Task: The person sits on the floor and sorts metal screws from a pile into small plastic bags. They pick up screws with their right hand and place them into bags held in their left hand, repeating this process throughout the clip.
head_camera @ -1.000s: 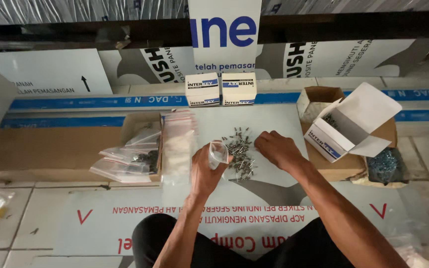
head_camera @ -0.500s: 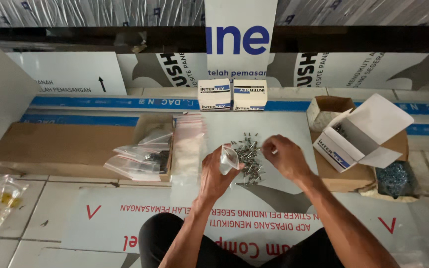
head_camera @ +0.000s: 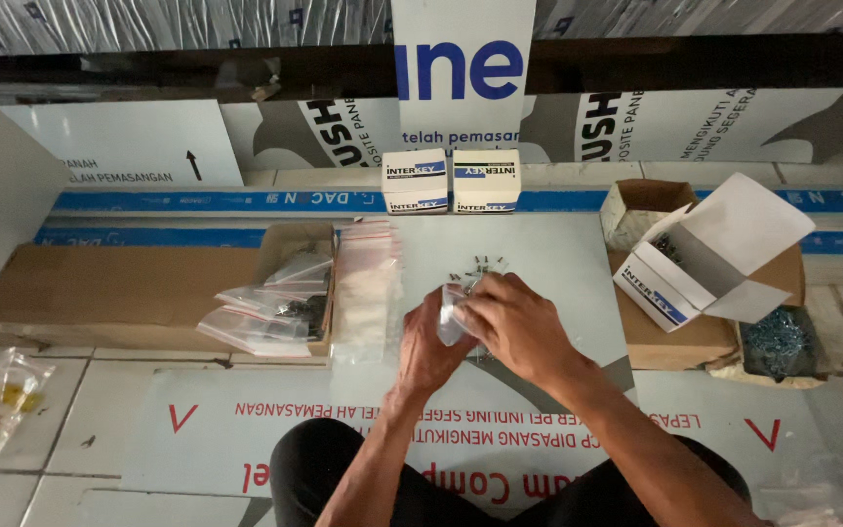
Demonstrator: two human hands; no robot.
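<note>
My left hand (head_camera: 429, 344) holds a small clear plastic bag (head_camera: 451, 310) upright over a white panel on the floor. My right hand (head_camera: 511, 322) is closed right against the bag's mouth, its fingers pinched together; what they hold is hidden. A scatter of small dark screws (head_camera: 485, 263) lies on the panel just beyond both hands, partly covered by them.
A stack of empty clear bags (head_camera: 368, 283) and several filled bags (head_camera: 265, 312) lie left, on a flat cardboard box (head_camera: 100, 288). Two small white boxes (head_camera: 451, 181) stand at the back. An open white box (head_camera: 704, 259) on cardboard and a bag of screws (head_camera: 778, 342) sit right.
My right hand has moved from the screw pile to the mouth of the bag, and both hands have come together. The camera has shifted a little.
</note>
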